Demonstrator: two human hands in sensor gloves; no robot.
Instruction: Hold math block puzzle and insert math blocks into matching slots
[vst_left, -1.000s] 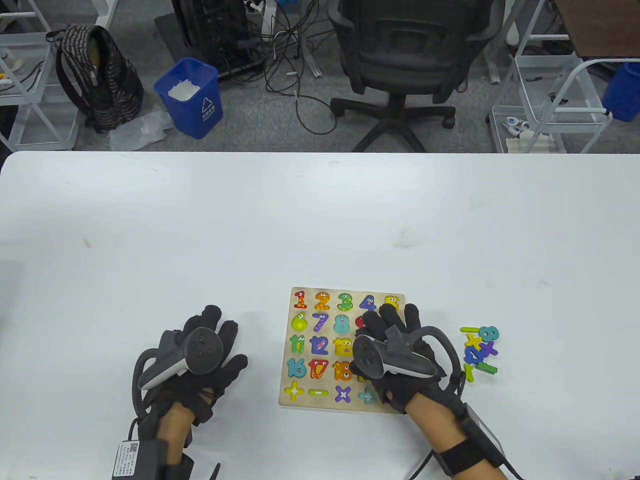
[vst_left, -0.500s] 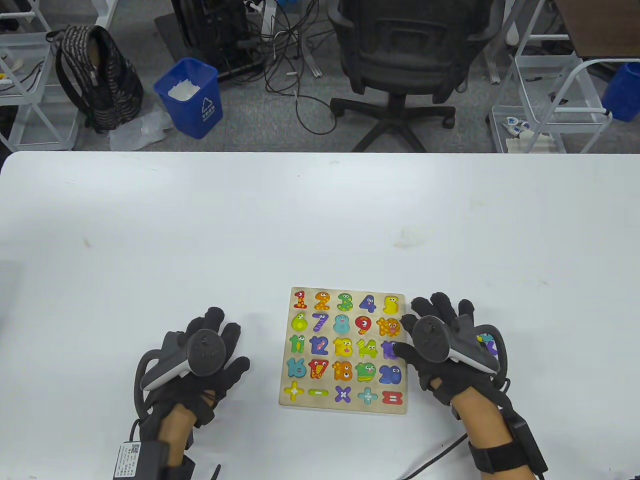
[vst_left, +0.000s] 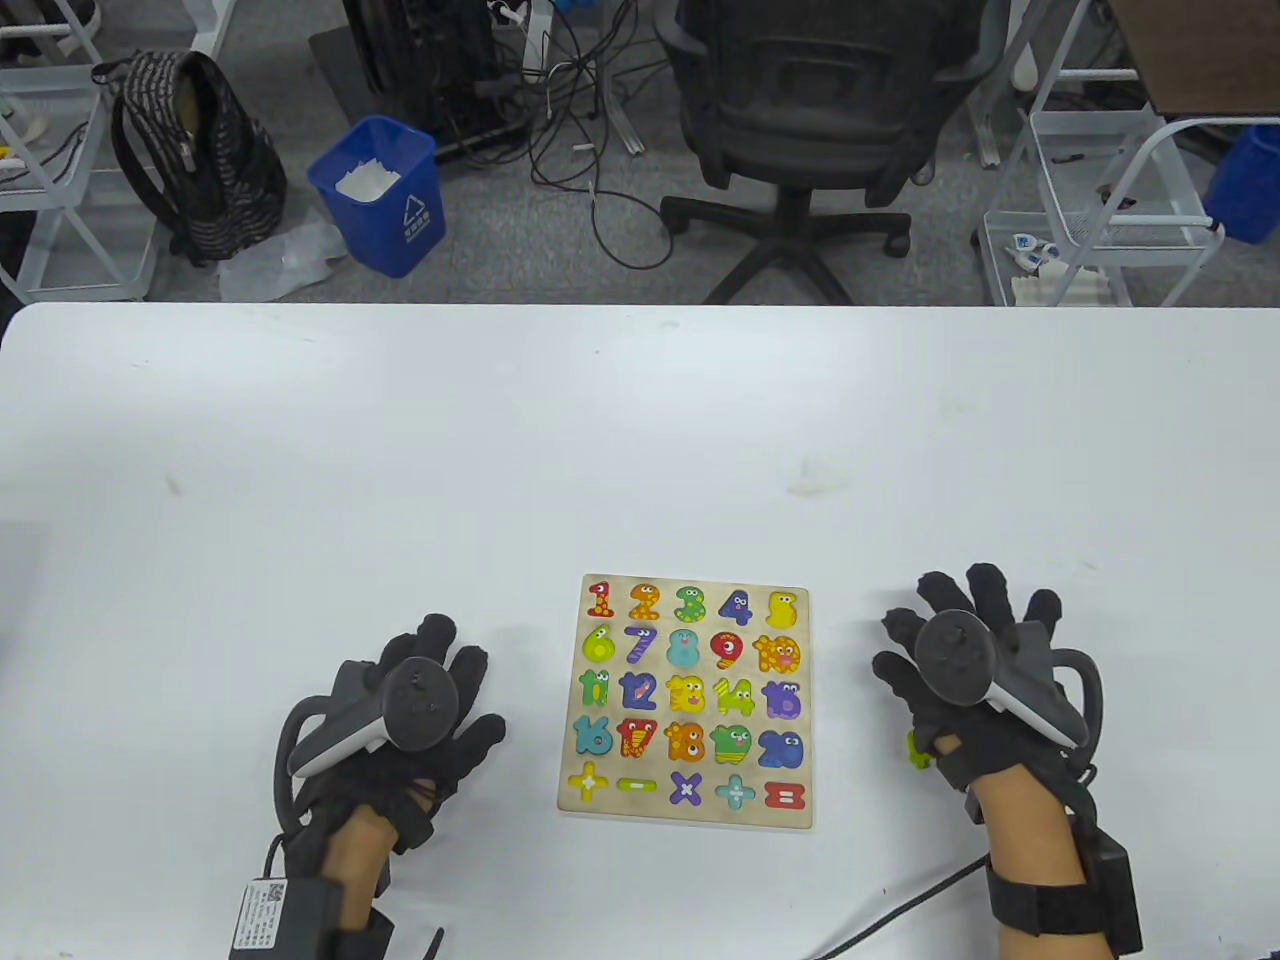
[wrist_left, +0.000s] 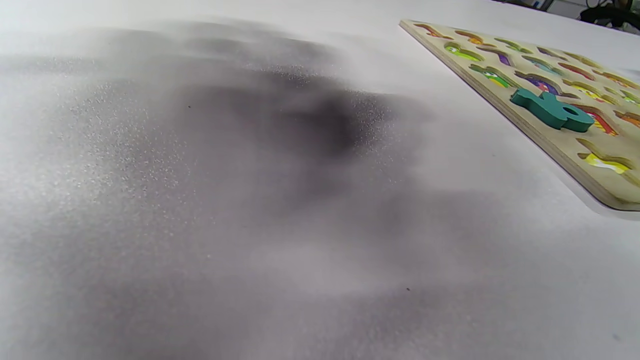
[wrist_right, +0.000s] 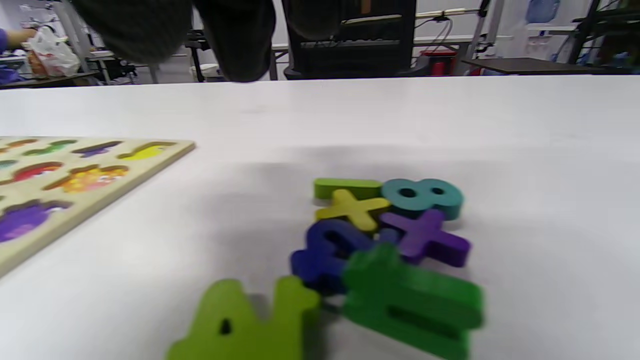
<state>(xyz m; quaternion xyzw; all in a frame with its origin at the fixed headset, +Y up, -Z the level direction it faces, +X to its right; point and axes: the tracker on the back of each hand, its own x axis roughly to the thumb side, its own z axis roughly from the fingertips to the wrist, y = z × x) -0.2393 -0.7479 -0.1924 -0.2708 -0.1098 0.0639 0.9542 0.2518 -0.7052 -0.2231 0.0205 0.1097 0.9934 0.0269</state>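
- Spread and empty, both grips: left hand (vst_left: 400, 735) flat on the bench (vst_left: 400, 450) at lower left of the table view, fingers fanned; right hand (vst_left: 975, 680) at lower right, fingers fanned over the loose blocks (wrist_right: 380, 240), pinching nothing.
- Puzzle board (vst_left: 690, 700) flat at lower centre of the table view, between the hands and touched by neither; near-square, edges roughly parallel to the bench edge, number rows upright toward the bottom of the frame.
- Teal block (wrist_left: 550, 109) seen in the left wrist view lying proud of the board surface, long axis running lower right to upper left.
- In the right wrist view, loose pile at lower centre: green equals block (wrist_right: 415, 300) and lime block (wrist_right: 240, 325) nearest, teal 8 (wrist_right: 422, 196) farthest.
- Changed from a second ago: right hand gone from on top of the board's right columns to right of it, above the pile; left hand barely shifted.
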